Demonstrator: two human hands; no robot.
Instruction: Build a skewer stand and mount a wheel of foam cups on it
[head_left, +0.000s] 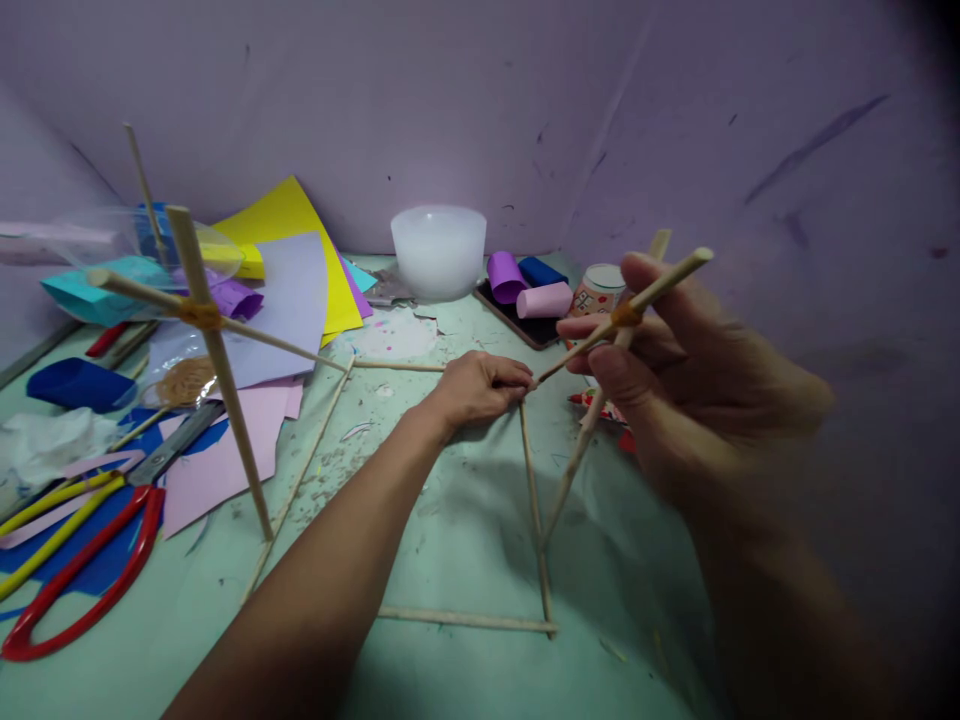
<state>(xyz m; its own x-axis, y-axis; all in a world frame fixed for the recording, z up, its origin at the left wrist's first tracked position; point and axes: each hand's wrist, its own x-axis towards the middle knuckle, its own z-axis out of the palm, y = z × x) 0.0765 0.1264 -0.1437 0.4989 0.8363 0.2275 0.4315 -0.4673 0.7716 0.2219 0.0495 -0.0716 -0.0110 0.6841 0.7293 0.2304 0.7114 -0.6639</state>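
Pale wooden sticks, tied in crossed pairs, stand over a flat wooden frame, and the right hand (697,360) has its fingers and thumb closed around the right crossed pair (585,430), at its brownish-orange band (627,316). From that grip, one stick slants down, left and far, its long axis running to the frame's far right corner; the other drops near and left to the frame's right side. The left hand (480,390) reaches across the frame, fingers bunched and closed on that corner, so it is the nearer hand to the far stick's foot, while the right is at its top. The flat frame (465,620) lies on the pale green surface (450,680); the left crossed pair (225,375) stands over its left side, untouched. Farther left lie red-handled scissors (146,545) and coloured paper (277,290); at the far side sits a white bowl (439,255), with small paper tubes (544,300) to its right.
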